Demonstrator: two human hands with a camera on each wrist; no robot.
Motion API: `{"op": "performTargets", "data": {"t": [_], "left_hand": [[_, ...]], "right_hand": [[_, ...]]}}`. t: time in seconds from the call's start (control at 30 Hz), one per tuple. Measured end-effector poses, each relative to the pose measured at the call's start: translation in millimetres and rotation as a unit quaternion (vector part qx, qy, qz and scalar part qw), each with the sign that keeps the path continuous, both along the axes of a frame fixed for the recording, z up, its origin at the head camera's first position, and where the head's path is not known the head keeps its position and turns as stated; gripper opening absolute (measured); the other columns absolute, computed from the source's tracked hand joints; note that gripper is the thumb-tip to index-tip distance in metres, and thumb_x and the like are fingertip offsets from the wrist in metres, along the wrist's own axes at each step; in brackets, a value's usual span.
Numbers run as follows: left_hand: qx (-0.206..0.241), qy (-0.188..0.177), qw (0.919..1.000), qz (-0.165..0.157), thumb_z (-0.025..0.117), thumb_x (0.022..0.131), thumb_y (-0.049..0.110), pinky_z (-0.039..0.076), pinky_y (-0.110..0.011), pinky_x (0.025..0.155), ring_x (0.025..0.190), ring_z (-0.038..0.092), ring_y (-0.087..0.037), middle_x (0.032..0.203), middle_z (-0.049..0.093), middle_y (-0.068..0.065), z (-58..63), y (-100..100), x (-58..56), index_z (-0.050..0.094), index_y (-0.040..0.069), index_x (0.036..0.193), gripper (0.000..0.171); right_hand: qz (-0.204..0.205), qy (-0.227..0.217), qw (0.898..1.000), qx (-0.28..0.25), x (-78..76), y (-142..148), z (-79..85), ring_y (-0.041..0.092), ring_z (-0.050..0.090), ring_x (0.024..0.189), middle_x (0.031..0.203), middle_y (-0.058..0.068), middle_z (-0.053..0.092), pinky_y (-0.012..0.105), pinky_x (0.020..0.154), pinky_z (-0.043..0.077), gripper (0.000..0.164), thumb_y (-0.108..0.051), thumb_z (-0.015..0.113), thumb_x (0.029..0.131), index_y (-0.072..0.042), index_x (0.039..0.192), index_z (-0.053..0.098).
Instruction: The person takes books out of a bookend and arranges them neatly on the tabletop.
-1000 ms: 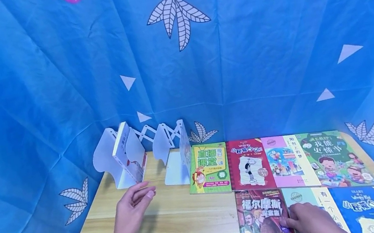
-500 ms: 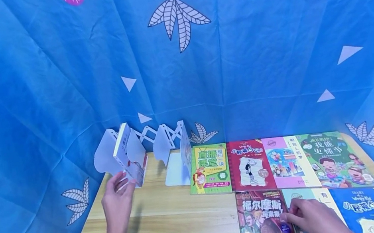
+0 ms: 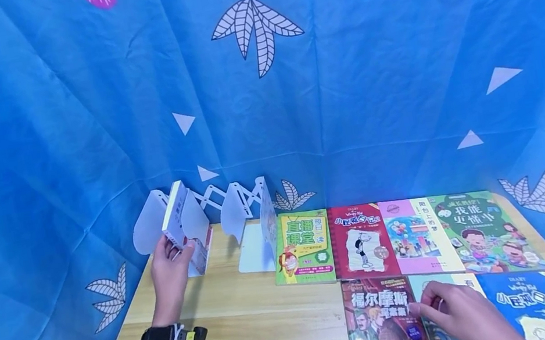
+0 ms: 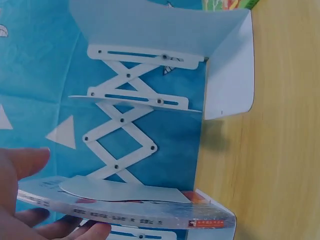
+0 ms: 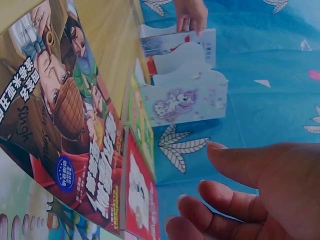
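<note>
A book with a white spine stands upright and slightly tilted in a white expandable bookend rack at the table's back left. My left hand holds it at its near edge, thumb on one side and fingers on the other; the left wrist view shows the fingers beneath the lettered spine. My right hand hovers beside the right edge of a dark red detective-cover book, fingers loosely bent, nothing between them. Its palm partly hides a pale green book.
Flat books lie right of the rack: a green-yellow one, a red one, a pink one, a green one and a blue one. A blue patterned cloth hangs behind the wooden table.
My left hand has moved forward and left to the standing book and taken hold of it. My right hand has let go of the dark red book's edge and lifted slightly.
</note>
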State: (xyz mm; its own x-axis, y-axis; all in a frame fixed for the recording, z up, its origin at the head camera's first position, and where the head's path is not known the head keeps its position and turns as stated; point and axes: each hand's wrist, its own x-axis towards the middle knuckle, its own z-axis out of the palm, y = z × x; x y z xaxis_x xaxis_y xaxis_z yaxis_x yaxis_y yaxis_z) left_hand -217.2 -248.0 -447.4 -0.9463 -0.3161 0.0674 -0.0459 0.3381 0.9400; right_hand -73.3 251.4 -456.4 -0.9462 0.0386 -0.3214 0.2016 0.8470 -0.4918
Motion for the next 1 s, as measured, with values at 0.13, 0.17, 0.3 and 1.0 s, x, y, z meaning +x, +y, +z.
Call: {"op": "performTargets", "data": {"t": [0.13,0.17,0.3,1.0], "left_hand": [[-0.022,0.007,0.9997,-0.001,0.059,0.106,0.023,0.041,-0.067,0.119,0.150,0.044,-0.041,0.166,0.040,-0.015,-7.2,-1,-10.3,0.027,0.022,0.164,0.066],[-0.025,0.010,0.9996,-0.003,0.059,0.106,0.020,0.041,-0.068,0.118,0.149,0.044,-0.043,0.166,0.040,-0.016,-8.9,-2,-12.3,0.028,0.021,0.164,0.066],[-0.038,0.022,0.9990,-0.008,0.057,0.105,0.010,0.040,-0.071,0.116,0.148,0.044,-0.045,0.164,0.041,-0.018,-16.3,-2,-17.6,0.029,0.020,0.163,0.065],[-0.053,0.061,0.9938,0.076,0.052,0.102,0.001,0.047,-0.068,0.112,0.135,0.056,-0.047,0.149,0.057,-0.025,-26.4,0,-19.5,0.047,0.006,0.151,0.050]], "right_hand": [[0.002,0.006,1.000,0.000,2.8,1,2.5,0.012,0.051,0.065,0.072,-0.007,0.064,0.025,0.058,0.041,0.031,-0.049,0.073,0.093,-0.019,0.085,0.068],[-0.002,0.006,1.000,0.000,3.2,1,3.3,0.012,0.051,0.064,0.071,-0.007,0.063,0.024,0.058,0.040,0.030,-0.048,0.074,0.092,-0.020,0.085,0.068],[-0.001,0.008,1.000,-0.001,5.8,2,3.5,0.011,0.049,0.063,0.071,-0.007,0.062,0.024,0.057,0.039,0.029,-0.048,0.073,0.093,-0.020,0.085,0.068],[0.012,0.008,1.000,-0.017,3.8,-3,3.5,0.010,0.054,0.065,0.072,-0.007,0.065,0.022,0.058,0.043,0.027,-0.045,0.073,0.094,-0.020,0.087,0.069]]}}
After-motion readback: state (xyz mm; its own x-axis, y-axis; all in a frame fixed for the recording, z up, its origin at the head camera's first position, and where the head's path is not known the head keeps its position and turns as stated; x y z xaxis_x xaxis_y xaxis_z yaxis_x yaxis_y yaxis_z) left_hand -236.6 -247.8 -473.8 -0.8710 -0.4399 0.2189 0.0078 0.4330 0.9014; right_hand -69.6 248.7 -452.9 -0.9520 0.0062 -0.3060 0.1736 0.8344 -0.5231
